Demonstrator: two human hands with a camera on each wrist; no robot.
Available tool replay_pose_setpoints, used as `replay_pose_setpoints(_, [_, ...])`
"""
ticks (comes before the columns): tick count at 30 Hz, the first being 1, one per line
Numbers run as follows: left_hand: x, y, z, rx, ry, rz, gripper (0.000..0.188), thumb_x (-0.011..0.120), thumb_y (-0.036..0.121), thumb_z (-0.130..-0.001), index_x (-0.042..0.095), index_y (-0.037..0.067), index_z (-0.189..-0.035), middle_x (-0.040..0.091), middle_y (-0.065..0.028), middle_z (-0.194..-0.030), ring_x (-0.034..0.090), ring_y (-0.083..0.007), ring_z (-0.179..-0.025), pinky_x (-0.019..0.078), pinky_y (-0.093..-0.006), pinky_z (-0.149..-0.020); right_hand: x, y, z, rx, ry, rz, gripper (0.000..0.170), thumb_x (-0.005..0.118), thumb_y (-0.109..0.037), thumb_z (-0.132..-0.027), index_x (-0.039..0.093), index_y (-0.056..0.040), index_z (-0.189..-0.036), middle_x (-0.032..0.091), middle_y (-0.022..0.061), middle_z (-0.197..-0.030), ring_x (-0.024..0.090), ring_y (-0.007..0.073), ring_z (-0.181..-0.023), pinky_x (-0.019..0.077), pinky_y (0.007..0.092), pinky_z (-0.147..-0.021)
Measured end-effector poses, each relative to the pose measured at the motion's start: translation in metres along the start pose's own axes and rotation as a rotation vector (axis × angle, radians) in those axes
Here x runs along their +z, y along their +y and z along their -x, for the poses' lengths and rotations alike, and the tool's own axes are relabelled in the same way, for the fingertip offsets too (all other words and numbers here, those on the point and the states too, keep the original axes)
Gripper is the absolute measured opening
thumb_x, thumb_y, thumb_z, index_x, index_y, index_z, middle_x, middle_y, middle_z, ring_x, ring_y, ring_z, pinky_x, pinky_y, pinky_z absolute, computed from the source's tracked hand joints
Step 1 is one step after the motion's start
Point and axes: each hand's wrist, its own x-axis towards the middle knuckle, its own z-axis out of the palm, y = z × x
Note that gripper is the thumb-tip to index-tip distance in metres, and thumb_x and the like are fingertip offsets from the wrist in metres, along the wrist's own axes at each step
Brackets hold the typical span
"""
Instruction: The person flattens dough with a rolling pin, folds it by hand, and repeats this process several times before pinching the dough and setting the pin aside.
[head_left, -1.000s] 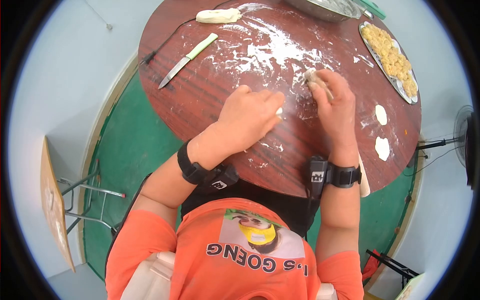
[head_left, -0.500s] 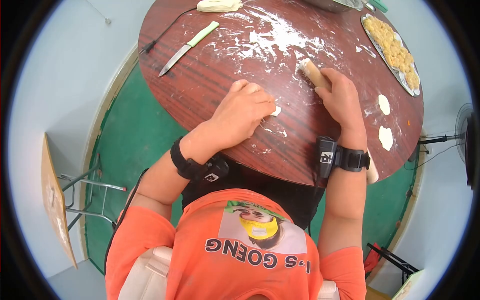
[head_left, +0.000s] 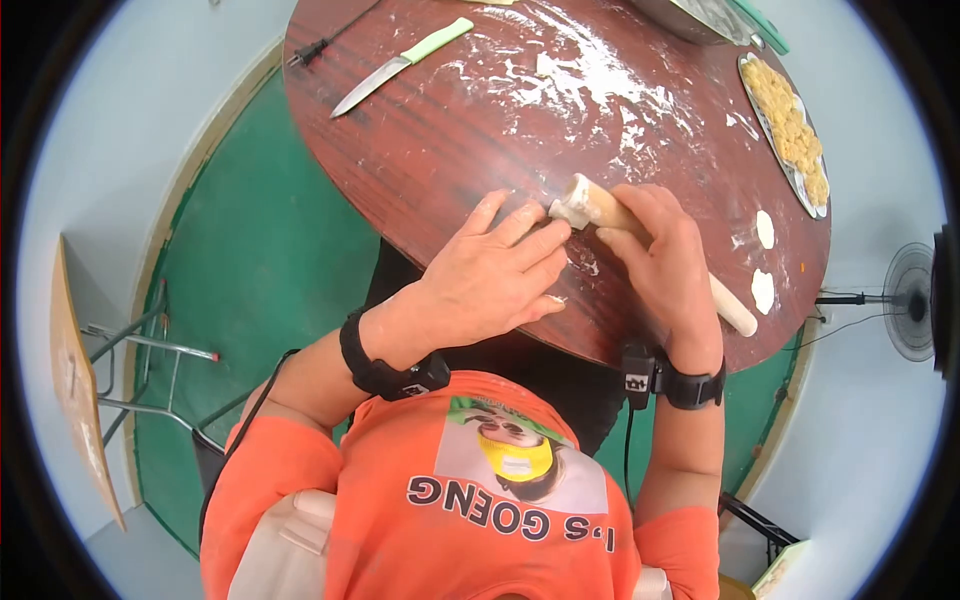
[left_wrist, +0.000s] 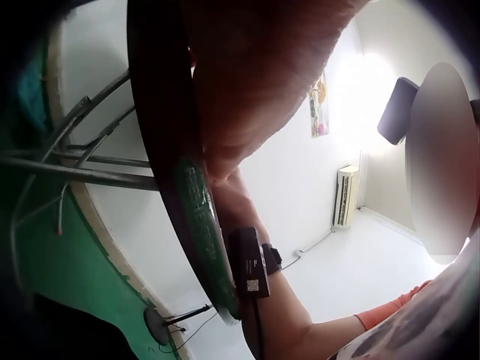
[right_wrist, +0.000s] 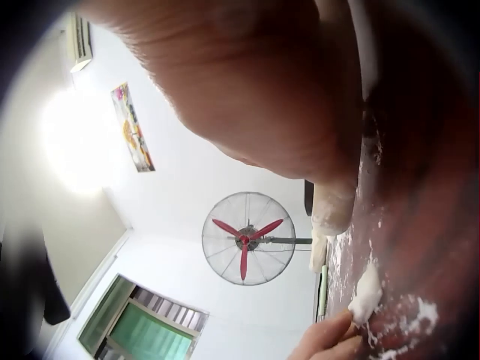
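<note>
- Gripping the rolling pin (head_left: pixel 603 206), right hand (head_left: pixel 665 250); my spread left hand (head_left: pixel 495 265) touches the dough piece (head_left: pixel 566 213) at its end.
- Right of the pin: oval platter (head_left: pixel 819 211), yellowish lumps.
- Beyond it: metal bowl (head_left: pixel 682 24), contents unclear.

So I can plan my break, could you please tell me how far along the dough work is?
Two flat dough rounds lying on the right look done. In hand is a small dough piece at the left hand's fingertips, with the rolling pin in the right hand. The dough at the head view's top edge probably remains to be rolled.
</note>
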Motion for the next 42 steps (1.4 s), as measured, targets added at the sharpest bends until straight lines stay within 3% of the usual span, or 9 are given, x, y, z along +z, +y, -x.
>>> replay_pose_setpoints(2, [0.0, -0.001, 0.007, 0.01, 0.051, 0.048, 0.038, 0.073, 0.027, -0.072, 0.061, 0.003, -0.099, 0.056, -0.0127, -0.121, 0.052, -0.0293, -0.11, 0.0339, -0.0512, -0.101, 0.007, -0.004, 0.0, 0.039, -0.074, -0.016, 0.031, 0.072, -0.01, -0.075, 0.062, -0.003, -0.103, 0.062, 0.0141, -0.097, 0.058, 0.0346, -0.095, 0.0465, 0.0422, -0.083])
replay_pose_setpoints(5, [-0.003, -0.005, 0.017, 0.017, 0.127, 0.11, 0.033, 0.073, 0.024, -0.073, 0.062, 0.002, -0.096, 0.057, -0.0133, -0.117, 0.056, -0.0297, -0.105, 0.0359, -0.0522, -0.099, 0.025, 0.0, 0.001, -0.144, -0.117, 0.404, 0.053, 0.072, -0.024, -0.078, 0.053, -0.0115, -0.126, 0.046, 0.0156, -0.133, 0.042, 0.0364, -0.125, 0.039, 0.0475, -0.098])
replay_pose_setpoints(8, [-0.006, -0.012, 0.026, -0.009, 0.181, 0.153, 0.031, 0.073, 0.021, -0.073, 0.062, 0.002, -0.095, 0.059, -0.0137, -0.113, 0.058, -0.0299, -0.102, 0.0379, -0.0523, -0.098, 0.032, -0.009, 0.004, -0.199, -0.133, 0.548, 0.061, 0.066, -0.033, -0.083, 0.044, -0.0126, -0.137, 0.042, 0.0188, -0.139, 0.038, 0.0383, -0.13, 0.033, 0.0496, -0.105])
replay_pose_setpoints(14, [-0.005, -0.017, 0.028, -0.016, 0.274, 0.217, 0.029, 0.074, 0.017, -0.073, 0.062, 0.002, -0.094, 0.061, -0.0132, -0.108, 0.06, -0.0291, -0.097, 0.0401, -0.0514, -0.095, 0.035, 0.042, -0.048, -0.085, -0.118, 0.447, 0.063, 0.054, -0.037, -0.09, 0.036, -0.0072, -0.143, 0.036, 0.0218, -0.144, 0.033, 0.0397, -0.134, 0.0278, 0.0519, -0.108])
replay_pose_setpoints(20, [-0.001, -0.021, 0.034, -0.053, 0.337, 0.279, 0.028, 0.074, 0.015, -0.071, 0.063, 0.001, -0.093, 0.061, -0.0127, -0.106, 0.061, -0.0282, -0.095, 0.0407, -0.0501, -0.095, 0.03, -0.016, 0.012, -0.173, -0.255, 0.535, 0.081, 0.063, -0.037, -0.079, 0.03, -0.0058, -0.146, 0.029, 0.0218, -0.149, 0.029, 0.0429, -0.135, 0.0249, 0.0516, -0.11])
replay_pose_setpoints(25, [-0.002, -0.019, 0.031, -0.011, 0.329, 0.28, 0.028, 0.075, 0.013, -0.07, 0.062, 0.001, -0.092, 0.061, -0.012, -0.104, 0.061, -0.0271, -0.094, 0.0409, -0.049, -0.095, 0.036, 0.027, -0.041, -0.107, -0.067, 0.433, 0.061, 0.043, -0.036, -0.097, 0.028, -0.0063, -0.147, 0.033, 0.0252, -0.146, 0.034, 0.0457, -0.132, 0.0268, 0.0537, -0.108])
replay_pose_setpoints(33, [0.0, -0.02, 0.035, -0.047, 0.358, 0.287, 0.027, 0.074, 0.013, -0.071, 0.062, 0.001, -0.092, 0.061, -0.0114, -0.103, 0.061, -0.0263, -0.093, 0.0412, -0.0485, -0.095, 0.035, -0.011, 0.003, -0.204, -0.178, 0.469, 0.069, 0.051, -0.036, -0.09, 0.027, -0.0044, -0.147, 0.032, 0.0236, -0.146, 0.031, 0.0425, -0.133, 0.0255, 0.0531, -0.109])
replay_pose_setpoints(37, [0.0, -0.018, 0.034, -0.024, 0.331, 0.258, 0.027, 0.074, 0.012, -0.071, 0.062, 0.002, -0.092, 0.061, -0.0107, -0.103, 0.061, -0.0261, -0.093, 0.0411, -0.0482, -0.096, 0.042, 0.022, -0.031, -0.122, -0.038, 0.487, 0.064, 0.048, -0.038, -0.093, 0.029, -0.0056, -0.146, 0.031, 0.0221, -0.148, 0.031, 0.0408, -0.134, 0.0258, 0.0547, -0.108])
replay_pose_setpoints(42, [-0.003, -0.02, 0.035, -0.05, 0.29, 0.273, 0.027, 0.075, 0.012, -0.07, 0.062, 0.003, -0.092, 0.061, -0.0096, -0.104, 0.06, -0.0255, -0.095, 0.0405, -0.0477, -0.097, 0.046, 0.057, -0.069, -0.043, -0.085, 0.451, 0.063, 0.042, -0.04, -0.096, 0.028, -0.0065, -0.147, 0.033, 0.0229, -0.147, 0.033, 0.042, -0.133, 0.0284, 0.0535, -0.107])
